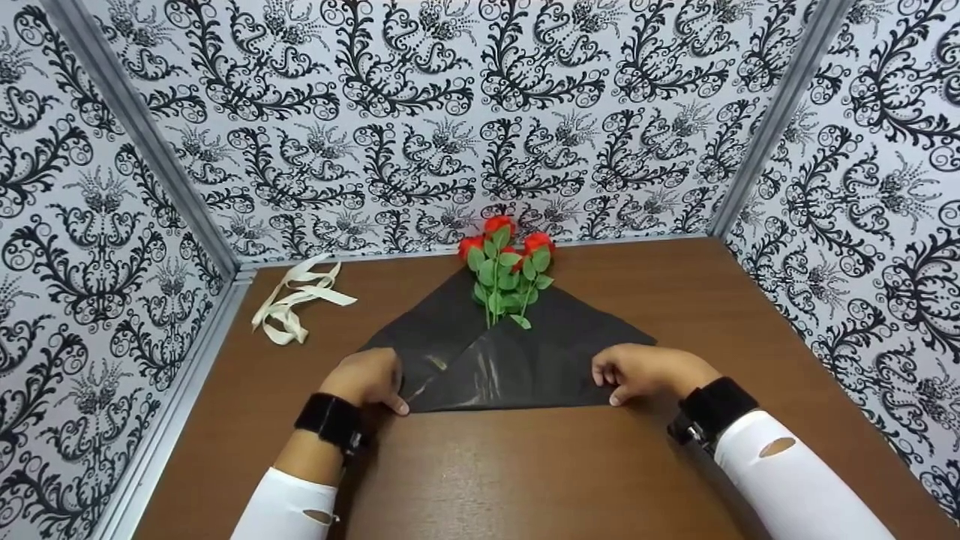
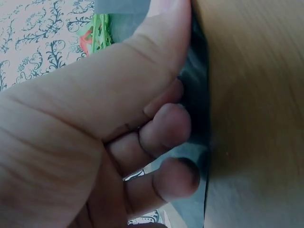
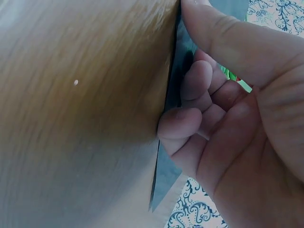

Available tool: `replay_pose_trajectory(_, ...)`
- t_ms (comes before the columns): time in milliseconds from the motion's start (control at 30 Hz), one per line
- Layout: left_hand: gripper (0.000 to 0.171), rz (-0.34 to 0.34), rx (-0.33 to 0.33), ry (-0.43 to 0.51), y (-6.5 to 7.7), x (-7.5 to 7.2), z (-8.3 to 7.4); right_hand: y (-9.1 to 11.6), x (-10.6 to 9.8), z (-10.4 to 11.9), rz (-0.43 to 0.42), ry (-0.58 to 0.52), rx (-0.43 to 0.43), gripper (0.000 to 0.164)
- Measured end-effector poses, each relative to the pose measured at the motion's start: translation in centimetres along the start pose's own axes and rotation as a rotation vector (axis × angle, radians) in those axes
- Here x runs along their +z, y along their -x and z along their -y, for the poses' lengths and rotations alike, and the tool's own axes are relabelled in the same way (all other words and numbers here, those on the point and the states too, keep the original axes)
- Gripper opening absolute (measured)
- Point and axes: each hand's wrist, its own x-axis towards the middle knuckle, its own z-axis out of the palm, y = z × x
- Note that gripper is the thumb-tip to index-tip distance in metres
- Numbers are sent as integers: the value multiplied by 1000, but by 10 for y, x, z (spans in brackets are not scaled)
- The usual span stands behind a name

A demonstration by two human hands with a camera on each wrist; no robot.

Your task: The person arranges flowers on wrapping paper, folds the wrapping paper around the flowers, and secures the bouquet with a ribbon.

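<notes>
A sheet of black wrapping paper (image 1: 495,371) lies folded on the table, with its straight edge toward me. Red roses (image 1: 499,225) with green leaves and stems rest on it, heads pointing away; the lower stems are hidden under the fold. At the near left corner my left hand (image 1: 373,381) grips the paper, thumb on the straight edge and fingers curled. My right hand (image 1: 637,369) holds the same edge near its right end, thumb low and fingers bent. Both wrist views show curled fingertips right at the paper's edge.
A loose cream ribbon (image 1: 304,296) lies in loops on the brown table (image 1: 510,472), at the back left. Patterned black-and-white panels (image 1: 450,135) with grey metal posts enclose the table at the back and both sides.
</notes>
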Motion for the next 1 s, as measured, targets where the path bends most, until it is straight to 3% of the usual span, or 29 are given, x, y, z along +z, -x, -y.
replay_pose_trajectory(200,44,-18,-4,-24,3,-1,4,2,-2,-1,-2,38,-34,31)
replay_pose_trajectory(400,49,-21,-52,-44,2,3,4,6,-8,5,7,82,-8,38)
replay_pose_trajectory(500,50,-16,-67,-49,2,4,2,6,-15,15,-43,147,49,40)
replay_pose_trajectory(600,51,-12,-82,-59,1,2,-1,5,-17,31,-163,267,85,32)
replay_pose_trajectory(733,53,-4,-104,-76,2,0,-2,-13,-3,56,-355,421,-9,9)
replay_pose_trajectory(800,53,-2,-109,-77,2,0,-2,-25,7,67,-402,453,-96,7)
replay_pose_trajectory(900,54,1,-113,-75,1,0,-1,-39,23,77,-385,444,-193,21)
replay_pose_trajectory(1000,53,13,-117,-69,0,0,0,-46,34,76,-316,432,-198,33)
